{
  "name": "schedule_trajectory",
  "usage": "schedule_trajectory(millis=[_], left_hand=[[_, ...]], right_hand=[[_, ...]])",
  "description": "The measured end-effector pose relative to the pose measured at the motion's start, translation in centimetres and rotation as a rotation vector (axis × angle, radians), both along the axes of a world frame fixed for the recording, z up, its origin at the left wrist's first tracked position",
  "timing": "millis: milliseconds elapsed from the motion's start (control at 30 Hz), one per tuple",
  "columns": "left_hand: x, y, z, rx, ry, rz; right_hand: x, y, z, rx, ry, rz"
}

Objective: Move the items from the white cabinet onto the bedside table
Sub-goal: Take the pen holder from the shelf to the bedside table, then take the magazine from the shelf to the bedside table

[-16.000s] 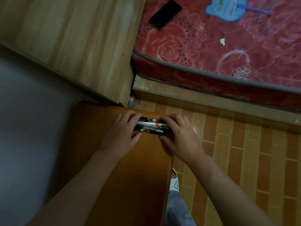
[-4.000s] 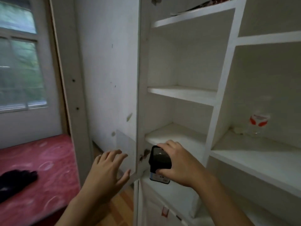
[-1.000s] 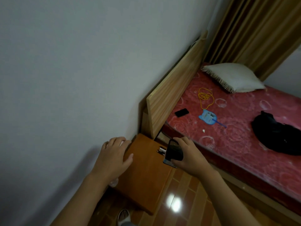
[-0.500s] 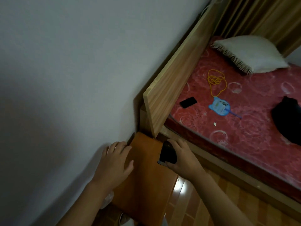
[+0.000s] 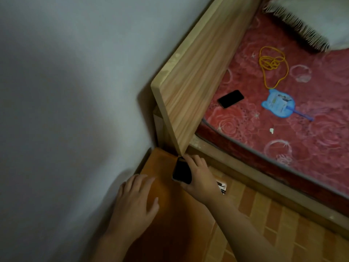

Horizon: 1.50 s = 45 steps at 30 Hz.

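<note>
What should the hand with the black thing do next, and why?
Probably lower the black box the last bit onto the bedside table and let go. The right hand holds it at the table's far corner by the headboard, while the left hand lies open on the tabletop.

I am in a bedroom of a home. A bed with a red rose-patterned mattress (image 5: 294, 129) and a pale wooden headboard (image 5: 194, 78) stands against a plain grey-white wall (image 5: 66, 82). A fringed white pillow (image 5: 317, 21) lies at its head, with a black phone (image 5: 230, 98) and a coiled yellow cord (image 5: 272, 63) on the cover. An orange-brown bedside table (image 5: 166, 214) sits in the corner on a brick-patterned floor (image 5: 273, 224).
</note>
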<state>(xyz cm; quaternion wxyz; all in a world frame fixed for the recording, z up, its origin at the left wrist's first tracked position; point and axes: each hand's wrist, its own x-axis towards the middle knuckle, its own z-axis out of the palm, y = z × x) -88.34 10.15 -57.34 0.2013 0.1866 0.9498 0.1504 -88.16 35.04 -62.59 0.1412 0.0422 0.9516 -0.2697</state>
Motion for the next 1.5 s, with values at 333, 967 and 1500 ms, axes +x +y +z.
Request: schedule_trajectory(millis=[333, 967, 1500], left_hand=[[0.9, -0.4, -5.0, -0.044, -0.096, 0.046], [0.2, 1.6, -1.8, 0.012, -0.051, 0.021], [1.6, 3.7, 14.4, 0.091, 0.175, -0.206]], right_hand=[[-0.7, -1.1, -6.0, 0.066, -0.049, -0.028], [2.1, 0.8, -3.6, 0.105, -0.05, -0.063], [12.6, 4.1, 14.2, 0.147, -0.001, -0.285]])
